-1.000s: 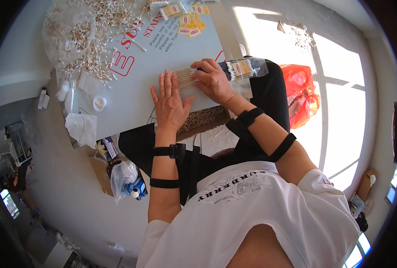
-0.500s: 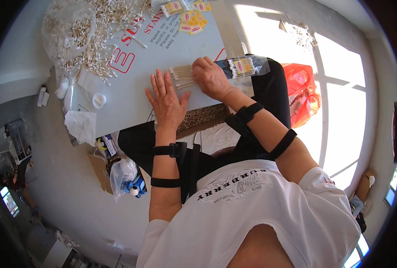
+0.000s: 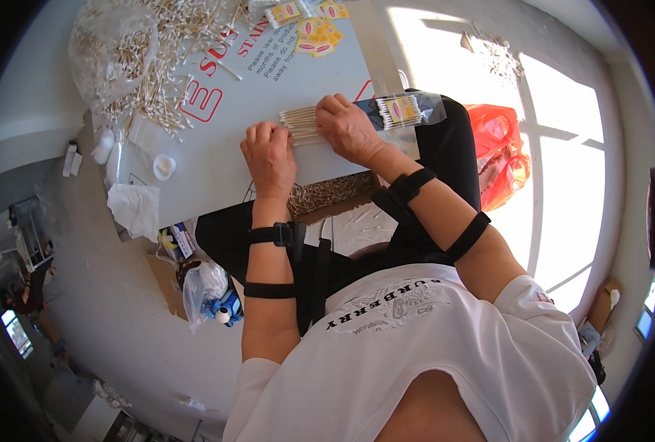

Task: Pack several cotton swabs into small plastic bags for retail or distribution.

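Note:
A row of cotton swabs (image 3: 298, 119) lies side by side on the grey board (image 3: 228, 158), their tips pointing left. Over its right part sits my right hand (image 3: 348, 131), closed with its fingertips pressed on the swabs. Curled at the row's left end is my left hand (image 3: 270, 160); whatever its bent fingers pinch is hidden. Just right of my right hand, a dark strip leads to a clear plastic sleeve (image 3: 433, 108) holding a small bundle of swabs with a yellow card (image 3: 399, 110), lying at the board's edge by my thigh.
Loose swabs (image 3: 169, 103) and a clear bag of swabs (image 3: 114, 55) heap at the far left. Yellow cards (image 3: 318, 35) lie at the back. A white cap (image 3: 164, 166) and tissue (image 3: 134, 208) sit left. Below the board is a swab-filled box (image 3: 327, 197); a red bag (image 3: 495, 155) stands right.
My left hand has gone from flat with spread fingers to curled, at the left end of the swab row. My right hand has stayed nearly in place.

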### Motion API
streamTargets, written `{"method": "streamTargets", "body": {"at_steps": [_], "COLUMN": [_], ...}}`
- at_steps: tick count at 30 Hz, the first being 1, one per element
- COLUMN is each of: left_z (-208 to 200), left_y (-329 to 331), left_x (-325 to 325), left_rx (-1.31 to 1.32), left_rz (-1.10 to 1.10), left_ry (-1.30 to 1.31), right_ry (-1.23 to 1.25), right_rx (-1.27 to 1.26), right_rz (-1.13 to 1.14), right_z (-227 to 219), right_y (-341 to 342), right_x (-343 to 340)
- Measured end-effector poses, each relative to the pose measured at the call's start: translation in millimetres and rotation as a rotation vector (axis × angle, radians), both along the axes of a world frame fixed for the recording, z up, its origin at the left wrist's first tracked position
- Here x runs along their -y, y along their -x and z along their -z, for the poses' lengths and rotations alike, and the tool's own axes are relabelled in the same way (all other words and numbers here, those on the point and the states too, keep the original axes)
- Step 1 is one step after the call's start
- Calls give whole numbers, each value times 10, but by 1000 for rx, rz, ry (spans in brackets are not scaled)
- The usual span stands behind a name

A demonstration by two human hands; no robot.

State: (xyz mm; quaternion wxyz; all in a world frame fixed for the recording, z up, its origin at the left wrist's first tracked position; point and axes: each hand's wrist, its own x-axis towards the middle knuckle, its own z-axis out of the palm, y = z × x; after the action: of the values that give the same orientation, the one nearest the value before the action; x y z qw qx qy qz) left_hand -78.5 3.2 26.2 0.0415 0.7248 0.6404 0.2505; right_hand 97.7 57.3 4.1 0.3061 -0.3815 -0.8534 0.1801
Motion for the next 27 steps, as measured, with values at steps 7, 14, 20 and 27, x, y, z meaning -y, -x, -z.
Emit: {"method": "streamTargets", "body": {"at_steps": [7, 14, 20, 27], "left_z": [-4, 136, 116, 148], "left_y": [-85, -221, -269, -243], "left_x": [-34, 135, 177, 167], "left_rx": [-126, -179, -200, -175], "left_rz": [60, 49, 17, 33], "left_ry": [-3, 290, 277, 260], "right_ry": [-16, 110, -8, 266], "right_rx": [7, -22, 52, -230], "right_rz": [-8, 45, 64, 192], "right_z": [-19, -80, -105, -30], "right_y": [-17, -46, -52, -72], "right_x": [-18, 38, 155, 140]}}
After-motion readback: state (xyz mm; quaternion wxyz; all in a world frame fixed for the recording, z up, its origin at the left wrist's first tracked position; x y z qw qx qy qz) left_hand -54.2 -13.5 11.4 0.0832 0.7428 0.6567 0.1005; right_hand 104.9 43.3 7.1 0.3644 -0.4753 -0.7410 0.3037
